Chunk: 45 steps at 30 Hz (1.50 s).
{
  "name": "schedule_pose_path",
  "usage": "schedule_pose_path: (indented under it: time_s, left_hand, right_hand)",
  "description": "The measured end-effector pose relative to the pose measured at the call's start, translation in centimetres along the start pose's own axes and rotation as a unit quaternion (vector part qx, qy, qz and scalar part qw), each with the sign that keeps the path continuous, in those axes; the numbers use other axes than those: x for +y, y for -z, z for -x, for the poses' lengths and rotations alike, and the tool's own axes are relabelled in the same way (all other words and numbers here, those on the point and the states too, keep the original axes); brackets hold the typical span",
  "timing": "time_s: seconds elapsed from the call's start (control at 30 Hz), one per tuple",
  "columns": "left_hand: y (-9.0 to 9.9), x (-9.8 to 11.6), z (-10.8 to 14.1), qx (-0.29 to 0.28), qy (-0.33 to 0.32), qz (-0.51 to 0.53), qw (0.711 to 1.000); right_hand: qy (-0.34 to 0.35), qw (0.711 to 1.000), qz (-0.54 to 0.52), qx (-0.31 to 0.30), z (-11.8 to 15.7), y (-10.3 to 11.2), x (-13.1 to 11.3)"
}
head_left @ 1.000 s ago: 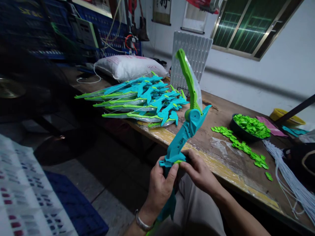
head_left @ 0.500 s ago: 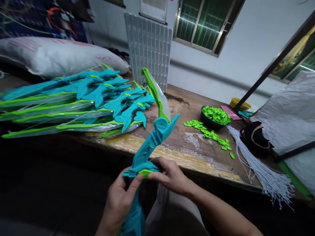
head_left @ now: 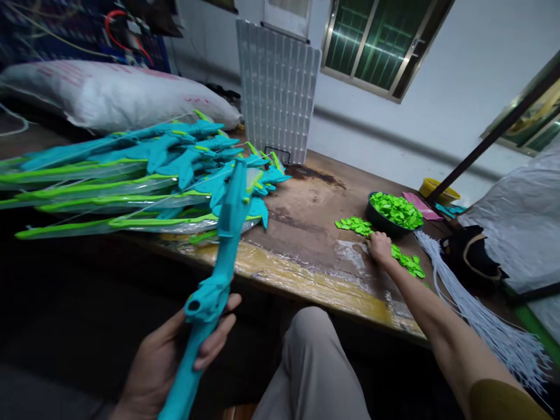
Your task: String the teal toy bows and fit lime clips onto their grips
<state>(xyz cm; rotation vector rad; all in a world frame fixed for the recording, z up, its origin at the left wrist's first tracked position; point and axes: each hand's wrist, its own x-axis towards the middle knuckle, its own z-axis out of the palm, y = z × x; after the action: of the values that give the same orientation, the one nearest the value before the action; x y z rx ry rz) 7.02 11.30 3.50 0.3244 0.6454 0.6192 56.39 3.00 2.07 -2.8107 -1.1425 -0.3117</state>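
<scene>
My left hand [head_left: 188,344] is wrapped round a teal plastic toy bow [head_left: 219,262], held upright and slightly tilted in front of the table edge. My right hand [head_left: 380,246] reaches down to the scattered small green pieces [head_left: 409,262] on the table, its fingers bent together over them; what lies under the fingertips is hidden. Just behind that hand stands a dark bowl [head_left: 380,224] heaped with more green pieces [head_left: 397,210]. Several teal and green bows [head_left: 175,157] lie piled on the left of the table.
White cords [head_left: 485,309] hang over the table's right front edge, beside a black item [head_left: 470,256]. A yellow bowl [head_left: 440,189] and pink cloth [head_left: 420,205] lie at the back right. A white sack [head_left: 118,96] and corrugated panel [head_left: 277,93] stand behind the pile.
My right hand has left the bow and moved right to the loose green pieces. The bow in my left hand has turned, and its green centre piece no longer shows.
</scene>
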Motion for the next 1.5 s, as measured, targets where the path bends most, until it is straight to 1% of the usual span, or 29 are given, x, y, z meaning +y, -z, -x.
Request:
schedule_pose_path:
  time_s: [0.03, 0.07, 0.17, 0.23, 0.3, 0.33, 0.4, 0.47, 0.5, 0.53, 0.57, 0.6, 0.63, 0.67, 0.7, 0.77, 0.93, 1.03, 1.17, 1.33, 1.5]
  left_hand:
    - [0.1, -0.3, -0.4, -0.010, 0.025, 0.011, 1.000]
    - [0.2, -0.6, -0.7, -0.021, 0.036, 0.021, 0.999]
    - [0.4, -1.1, -1.3, -0.058, 0.022, 0.071, 0.996]
    - [0.4, -1.2, -1.5, -0.079, 0.030, 0.099, 0.991]
    - [0.3, -1.3, -1.6, -0.095, 0.047, 0.124, 0.987]
    - [0.2, -1.5, -1.7, -0.102, 0.055, 0.135, 0.984]
    - [0.0, -2.0, -1.7, -0.120, 0.065, 0.155, 0.978]
    - [-0.2, -2.6, -1.6, -0.138, 0.075, 0.170, 0.973]
    - [-0.3, -3.0, -1.5, -0.145, 0.082, 0.175, 0.970]
    - [-0.5, -3.3, -1.3, -0.150, 0.089, 0.178, 0.968]
    - [-0.7, -3.7, -1.1, -0.154, 0.097, 0.178, 0.967]
    - [-0.9, -4.0, -0.9, -0.157, 0.105, 0.176, 0.966]
    - [-1.1, -4.3, -0.6, -0.157, 0.111, 0.172, 0.966]
    - [-1.3, -4.5, -0.4, -0.155, 0.116, 0.168, 0.967]
    - [-1.4, -4.7, -0.1, -0.149, 0.119, 0.164, 0.968]
    - [-1.8, -5.1, 0.5, -0.134, 0.124, 0.160, 0.970]
    - [-2.3, -5.8, 1.5, -0.116, 0.142, 0.153, 0.971]
    - [-2.5, -6.1, 1.9, -0.116, 0.143, 0.150, 0.971]
    - [-2.5, -6.2, 2.0, -0.115, 0.151, 0.154, 0.970]
    - [-2.7, -6.5, 1.9, -0.138, 0.158, 0.153, 0.966]
    - [-2.6, -6.8, 1.9, -0.143, 0.178, 0.165, 0.960]
  right_hand:
    - [0.007, 1.000, 0.008, -0.005, -0.3, -0.2, 0.0]
    - [0.015, 1.000, 0.012, -0.009, -0.4, -0.2, -0.1]
    - [0.046, 0.999, -0.006, -0.003, -0.5, 0.5, -0.7]
    - [0.077, 0.996, -0.043, 0.013, -0.1, 1.3, -1.7]
    - [0.131, 0.987, -0.095, 0.021, 1.3, 2.2, -3.5]
    - [0.168, 0.978, -0.124, 0.018, 2.4, 2.8, -4.7]
    - [0.247, 0.953, -0.178, -0.005, 5.5, 4.3, -7.5]
    - [0.325, 0.916, -0.232, -0.030, 9.4, 6.5, -10.8]
    - [0.369, 0.890, -0.266, -0.040, 11.3, 7.7, -12.3]
    - [0.433, 0.838, -0.329, -0.049, 13.0, 8.9, -13.9]
    - [0.481, 0.790, -0.377, -0.057, 14.5, 10.1, -15.2]
    - [0.521, 0.745, -0.411, -0.064, 15.8, 11.2, -16.4]
    - [0.552, 0.709, -0.434, -0.069, 16.7, 12.1, -17.4]
    - [0.573, 0.687, -0.440, -0.074, 17.3, 12.8, -18.1]
    - [0.588, 0.675, -0.439, -0.076, 17.6, 13.2, -18.6]
    - [0.608, 0.668, -0.423, -0.078, 17.8, 13.4, -19.0]
    - [0.648, 0.651, -0.381, -0.102, 17.4, 13.0, -19.0]
    - [0.654, 0.655, -0.364, -0.103, 17.7, 13.2, -19.0]
    - [0.657, 0.661, -0.351, -0.088, 18.1, 13.6, -19.1]
    - [0.670, 0.657, -0.335, -0.081, 18.4, 14.0, -19.0]
    - [0.675, 0.661, -0.320, -0.070, 18.5, 14.0, -18.7]
